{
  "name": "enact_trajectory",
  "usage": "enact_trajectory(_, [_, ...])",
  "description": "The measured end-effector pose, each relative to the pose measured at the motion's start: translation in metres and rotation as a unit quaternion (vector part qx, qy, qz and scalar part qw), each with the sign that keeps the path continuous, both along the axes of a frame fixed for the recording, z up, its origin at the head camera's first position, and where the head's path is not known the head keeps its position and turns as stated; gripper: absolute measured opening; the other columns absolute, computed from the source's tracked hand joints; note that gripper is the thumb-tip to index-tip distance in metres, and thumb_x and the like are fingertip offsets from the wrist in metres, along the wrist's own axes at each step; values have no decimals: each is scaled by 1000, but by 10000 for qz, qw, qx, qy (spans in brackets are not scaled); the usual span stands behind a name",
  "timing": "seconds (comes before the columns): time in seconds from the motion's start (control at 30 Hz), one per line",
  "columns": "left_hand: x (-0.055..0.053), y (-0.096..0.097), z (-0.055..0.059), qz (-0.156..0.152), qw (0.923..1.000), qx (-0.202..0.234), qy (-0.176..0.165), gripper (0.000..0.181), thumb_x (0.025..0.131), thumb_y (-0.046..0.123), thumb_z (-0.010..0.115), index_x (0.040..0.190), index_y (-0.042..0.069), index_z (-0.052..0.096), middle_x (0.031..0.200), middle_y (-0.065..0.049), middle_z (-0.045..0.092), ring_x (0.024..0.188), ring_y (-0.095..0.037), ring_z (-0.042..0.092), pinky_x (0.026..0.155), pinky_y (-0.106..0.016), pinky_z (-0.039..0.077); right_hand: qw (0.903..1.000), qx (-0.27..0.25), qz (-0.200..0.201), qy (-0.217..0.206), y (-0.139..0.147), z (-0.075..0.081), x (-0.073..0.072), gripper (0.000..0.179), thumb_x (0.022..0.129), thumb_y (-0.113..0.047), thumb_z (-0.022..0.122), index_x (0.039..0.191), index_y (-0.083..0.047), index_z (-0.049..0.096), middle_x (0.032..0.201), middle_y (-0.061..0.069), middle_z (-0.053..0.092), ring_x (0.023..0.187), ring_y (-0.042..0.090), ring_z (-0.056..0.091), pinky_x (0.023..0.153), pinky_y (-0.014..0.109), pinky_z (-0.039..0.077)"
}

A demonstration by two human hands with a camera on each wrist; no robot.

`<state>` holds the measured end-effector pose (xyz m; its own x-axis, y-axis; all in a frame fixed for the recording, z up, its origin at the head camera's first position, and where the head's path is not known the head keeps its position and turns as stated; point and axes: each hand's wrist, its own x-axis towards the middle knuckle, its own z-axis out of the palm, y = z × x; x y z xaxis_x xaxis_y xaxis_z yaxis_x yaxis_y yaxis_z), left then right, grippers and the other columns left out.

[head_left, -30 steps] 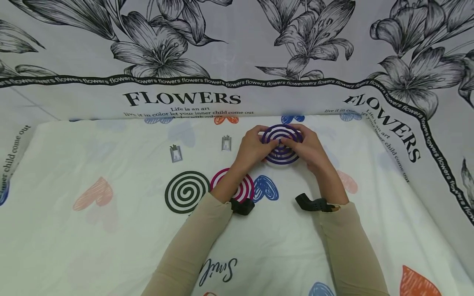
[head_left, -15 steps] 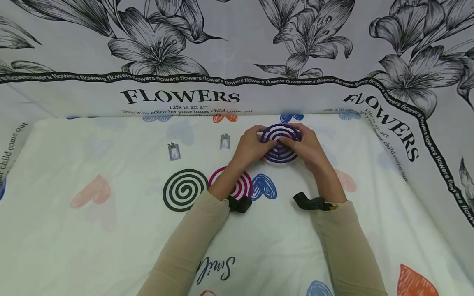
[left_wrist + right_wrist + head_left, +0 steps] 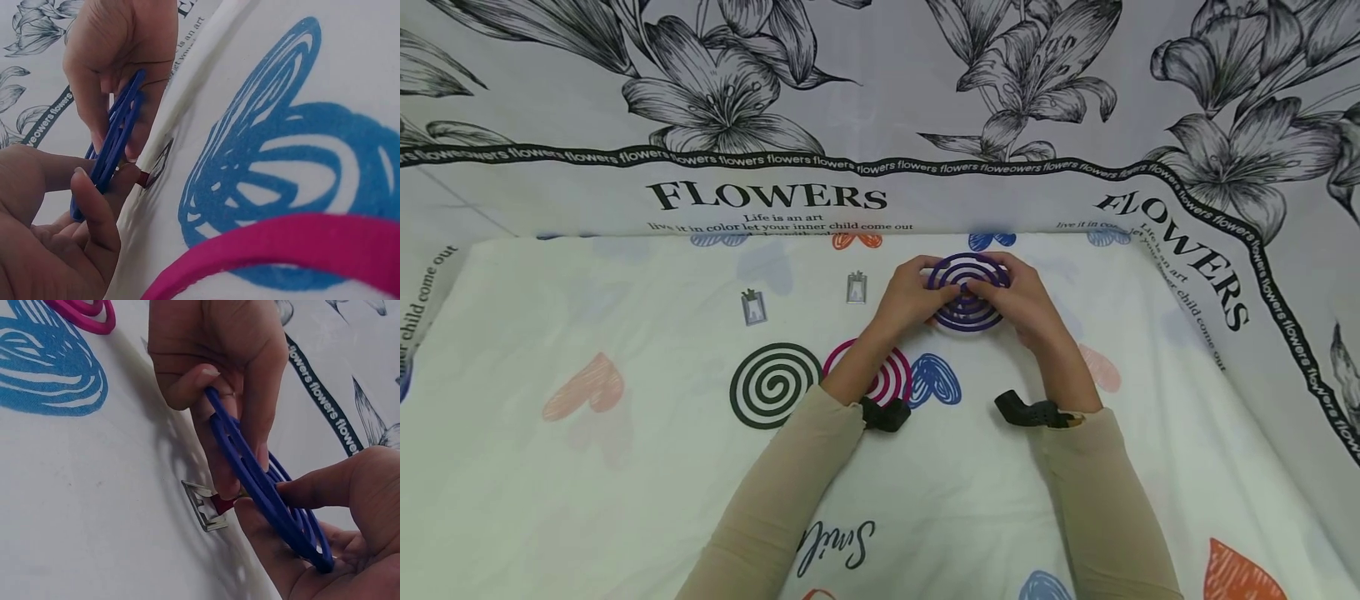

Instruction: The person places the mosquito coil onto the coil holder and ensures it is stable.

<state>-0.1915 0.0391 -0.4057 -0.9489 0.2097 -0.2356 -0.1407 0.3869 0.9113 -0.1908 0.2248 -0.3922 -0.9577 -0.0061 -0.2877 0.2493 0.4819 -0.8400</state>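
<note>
A blue mosquito coil [image 3: 967, 327] is held up by both hands at the far side of the bed-like white cloth, tilted on edge in the wrist views. My left hand [image 3: 904, 298] grips its left side, with the thumb near the centre. From the right, my right hand [image 3: 1028, 302] pinches it likewise, the thumbs almost meeting. Just beneath the coil's middle, between the fingertips, is a small metal coil stand [image 3: 203, 509] with a red part. A green mosquito coil [image 3: 777, 386] lies to the left, and a pink mosquito coil [image 3: 312, 244] lies partly hidden under my left forearm.
Two more metal coil stands lie beyond the coils: one metal stand [image 3: 753, 307] further left, another metal stand [image 3: 856, 287] nearer my left hand. White cloth [image 3: 647, 492] printed with hearts covers the surface. A flower-printed sheet [image 3: 880, 100] hangs behind.
</note>
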Motion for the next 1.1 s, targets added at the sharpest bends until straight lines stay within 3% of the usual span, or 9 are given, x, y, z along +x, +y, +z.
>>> enact_trajectory(0.2, [0,-1,0,32,10000,59,-33,59,101,25,74,153,9,52,131,-22,71,59,-12,60,50,-18,49,10000,-19,28,2,1,-1,0,63,102,-22,70,160,-14,45,165,19,44,150,38,48,125,52,43])
enact_trajectory(0.6, [-1,-2,1,-36,10000,69,-46,58,101,26,73,153,10,52,133,-21,71,56,-11,59,50,-18,50,10000,-34,46,30,1,-1,1,63,102,-21,69,160,-12,45,165,20,44,150,39,48,125,52,43])
enact_trajectory(0.73, [0,-3,2,-33,9999,98,1,57,101,26,74,152,10,53,134,-21,70,62,-16,65,52,-20,53,10000,-34,71,29,0,0,2,64,102,-21,70,160,-11,45,164,20,45,149,39,49,125,53,43])
enact_trajectory(0.8, [0,-3,2,7,10000,25,67,57,101,28,74,151,10,54,136,-20,69,76,-21,72,58,-24,59,9999,-42,94,6,0,1,2,64,102,-22,69,160,-11,44,163,21,46,148,39,49,125,53,43])
enact_trajectory(0.87, [1,-3,2,73,9998,-62,150,57,100,29,74,151,10,55,140,-20,68,96,-26,76,72,-29,65,9999,-49,105,-31,0,1,3,64,102,-22,69,160,-11,44,163,21,46,148,39,50,124,53,44])
enact_trajectory(0.97, [1,-2,1,184,9995,-81,258,57,100,29,75,150,10,56,145,-20,65,122,-33,72,96,-38,65,9999,-42,100,-100,-1,0,3,64,102,-22,69,160,-12,44,162,21,46,146,39,51,123,52,46])
enact_trajectory(1.1, [2,-1,1,289,9990,52,351,55,99,26,76,149,11,57,146,-20,64,131,-36,68,107,-44,60,9998,-54,93,-147,-1,-1,2,65,103,-23,68,161,-12,43,162,22,46,144,38,52,122,52,47])
